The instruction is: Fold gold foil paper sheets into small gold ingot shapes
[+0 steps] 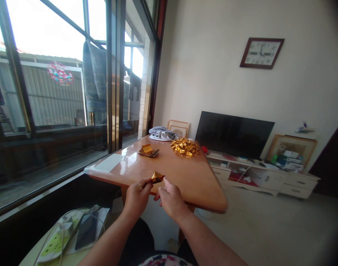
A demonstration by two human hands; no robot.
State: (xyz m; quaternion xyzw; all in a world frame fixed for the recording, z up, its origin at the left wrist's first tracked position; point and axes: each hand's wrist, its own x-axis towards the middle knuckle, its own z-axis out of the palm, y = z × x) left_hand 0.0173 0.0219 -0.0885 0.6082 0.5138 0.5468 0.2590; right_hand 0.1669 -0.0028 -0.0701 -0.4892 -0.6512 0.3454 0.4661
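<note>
A small folded gold paper ingot (157,177) is held just above the near edge of the wooden table. My left hand (138,195) pinches its left end between thumb and fingers. At the opposite tip, my right hand (171,197) has its fingers closed in, with the index finger against the paper. Farther back on the tabletop lies a stack of flat gold paper sheets (148,150). To the right of that stack is a heap of shiny folded gold paper pieces (185,146).
The wooden table (169,168) has a rounded right corner, with folded cloth (163,133) at its far end. White sheets (108,163) lie at its left edge. Low on my left, a power strip (58,238) and a phone (86,232) rest on another surface.
</note>
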